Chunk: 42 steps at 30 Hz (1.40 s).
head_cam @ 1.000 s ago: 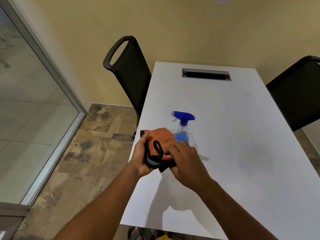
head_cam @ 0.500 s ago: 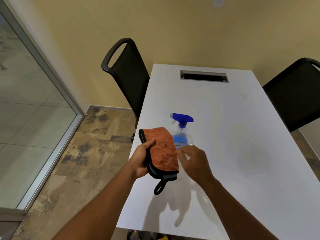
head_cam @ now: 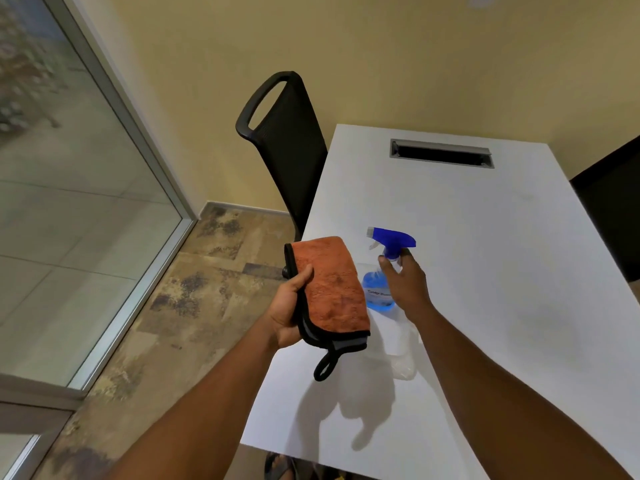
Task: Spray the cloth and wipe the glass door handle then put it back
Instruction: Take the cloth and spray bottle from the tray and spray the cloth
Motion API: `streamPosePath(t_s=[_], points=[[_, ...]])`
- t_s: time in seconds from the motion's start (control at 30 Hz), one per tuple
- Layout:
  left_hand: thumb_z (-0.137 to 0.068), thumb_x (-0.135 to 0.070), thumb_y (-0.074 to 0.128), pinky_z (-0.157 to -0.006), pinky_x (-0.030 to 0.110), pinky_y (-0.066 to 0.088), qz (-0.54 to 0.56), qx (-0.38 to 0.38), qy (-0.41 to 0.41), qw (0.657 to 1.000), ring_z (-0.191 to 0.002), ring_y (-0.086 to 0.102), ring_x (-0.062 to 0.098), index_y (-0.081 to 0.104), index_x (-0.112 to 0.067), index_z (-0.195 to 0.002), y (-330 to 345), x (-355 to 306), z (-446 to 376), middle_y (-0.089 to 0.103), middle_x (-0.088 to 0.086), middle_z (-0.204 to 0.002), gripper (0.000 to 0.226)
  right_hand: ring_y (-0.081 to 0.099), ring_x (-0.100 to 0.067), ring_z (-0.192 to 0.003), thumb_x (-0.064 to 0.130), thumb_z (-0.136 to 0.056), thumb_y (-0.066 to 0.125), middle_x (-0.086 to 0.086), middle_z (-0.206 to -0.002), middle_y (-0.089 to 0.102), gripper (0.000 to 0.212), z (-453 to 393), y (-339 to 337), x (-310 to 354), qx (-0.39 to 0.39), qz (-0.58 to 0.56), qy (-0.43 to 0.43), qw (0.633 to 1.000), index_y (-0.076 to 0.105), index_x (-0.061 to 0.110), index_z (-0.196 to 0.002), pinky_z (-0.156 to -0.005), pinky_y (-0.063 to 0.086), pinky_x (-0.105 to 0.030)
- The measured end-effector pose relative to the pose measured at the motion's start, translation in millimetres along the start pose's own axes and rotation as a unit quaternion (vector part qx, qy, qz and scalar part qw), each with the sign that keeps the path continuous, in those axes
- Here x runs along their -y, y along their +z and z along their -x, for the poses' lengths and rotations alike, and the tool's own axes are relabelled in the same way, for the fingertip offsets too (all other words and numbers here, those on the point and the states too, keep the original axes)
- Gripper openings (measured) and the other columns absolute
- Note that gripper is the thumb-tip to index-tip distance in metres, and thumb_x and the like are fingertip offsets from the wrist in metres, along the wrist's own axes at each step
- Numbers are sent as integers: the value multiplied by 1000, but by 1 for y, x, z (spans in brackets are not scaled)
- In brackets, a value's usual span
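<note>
My left hand (head_cam: 289, 306) grips a folded orange cloth (head_cam: 332, 285) with a black edge and a hanging black loop, held over the table's left edge. A clear spray bottle (head_cam: 375, 292) with blue liquid and a blue trigger head stands on the white table (head_cam: 485, 254), just right of the cloth. My right hand (head_cam: 407, 285) is at the bottle's neck, thumb on one side and fingers on the other, still apart. The glass door (head_cam: 69, 202) is on the left; no handle shows on it.
A black chair (head_cam: 287, 143) stands at the table's left side, and another black chair (head_cam: 613, 209) at the right edge of view. A grey cable slot (head_cam: 441, 154) is set in the table's far end. Mottled brown floor lies between door and table.
My right hand let go of the cloth and moved right to the spray bottle's neck. The cloth now rests in my left hand alone, its loop hanging down.
</note>
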<state>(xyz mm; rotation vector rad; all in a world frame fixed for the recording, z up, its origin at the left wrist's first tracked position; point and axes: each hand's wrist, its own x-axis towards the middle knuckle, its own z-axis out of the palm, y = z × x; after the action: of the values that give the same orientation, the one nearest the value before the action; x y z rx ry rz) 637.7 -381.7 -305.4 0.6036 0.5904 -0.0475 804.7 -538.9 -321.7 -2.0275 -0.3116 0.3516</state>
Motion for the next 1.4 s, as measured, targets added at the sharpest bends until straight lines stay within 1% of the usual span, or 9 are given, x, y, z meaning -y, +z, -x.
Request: streamPosePath(t_s=[0.23, 0.33, 0.4, 0.6, 0.73, 0.8, 1.1, 1.2, 1.4], points=[[-101, -46, 54, -111, 60, 42, 27, 19, 7, 999, -132, 57, 43, 54, -3, -144, -2, -4, -6, 59, 25, -142, 61, 62, -16, -93, 29, -93, 68, 6, -92, 62, 27, 5, -10, 3, -60, -34, -60, 996, 57, 10, -110, -83, 49, -28], [-101, -44, 55, -116, 60, 37, 38, 27, 12, 999, -137, 52, 43, 52, -2, -147, -6, -9, -7, 55, 25, -146, 62, 58, 4, -70, 36, -85, 77, 18, -74, 58, 28, 9, -27, 26, -115, -83, -113, 983, 59, 18, -96, -71, 44, -12], [-102, -43, 55, -117, 61, 35, 49, 39, 11, 998, -137, 51, 43, 53, -1, -146, -8, -14, -7, 54, 26, -147, 61, 59, 4, -65, 40, -84, 76, 17, -70, 59, 31, 13, -42, 46, -134, -121, -129, 975, 58, 20, -97, -67, 47, -12], [-102, -47, 55, -110, 61, 43, 51, 97, 16, 994, -134, 55, 43, 62, 1, -137, -10, -26, -11, 56, 26, -145, 60, 67, -4, -77, 33, -84, 65, 19, -90, 67, 23, 40, -76, 93, 9, -152, -167, 974, 57, 30, -105, -69, 54, -17], [-102, -53, 53, -112, 60, 42, 37, 122, 23, 992, -134, 55, 42, 65, -1, -135, -4, -31, -17, 58, 24, -144, 63, 67, -16, -86, 20, -87, 68, 6, -111, 70, 35, 59, -78, 94, 115, -87, -158, 977, 60, 20, -120, -73, 57, -26], [-101, -54, 53, -113, 61, 40, 32, 114, 31, 993, -136, 53, 42, 65, -1, -134, -1, -31, -21, 57, 25, -145, 64, 67, -19, -79, 11, -91, 68, 3, -104, 71, 32, 66, -75, 90, 138, -67, -125, 980, 61, 18, -122, -72, 58, -32], [-103, -52, 51, -110, 60, 43, 34, 109, 49, 992, -134, 55, 42, 65, -2, -136, 2, -26, -30, 58, 25, -143, 61, 63, -15, -60, 6, -92, 62, -4, -68, 65, 15, 89, -59, 72, 146, -78, -17, 986, 65, 17, -103, -61, 55, -26], [-101, -51, 53, -112, 62, 42, 32, 96, 49, 994, -134, 54, 43, 65, -3, -136, 4, -23, -31, 57, 25, -144, 60, 62, -13, -56, 10, -92, 63, 0, -61, 63, 3, 94, -55, 71, 143, -76, -14, 987, 65, 12, -93, -58, 54, -22], [-97, -49, 59, -105, 63, 48, 29, 83, 59, 994, -128, 60, 44, 68, -6, -133, 10, -20, -29, 59, 25, -142, 56, 61, -8, -52, 12, -90, 65, 3, -55, 61, 12, 105, -48, 74, 138, -34, -48, 989, 60, 14, -79, -52, 49, -14]])
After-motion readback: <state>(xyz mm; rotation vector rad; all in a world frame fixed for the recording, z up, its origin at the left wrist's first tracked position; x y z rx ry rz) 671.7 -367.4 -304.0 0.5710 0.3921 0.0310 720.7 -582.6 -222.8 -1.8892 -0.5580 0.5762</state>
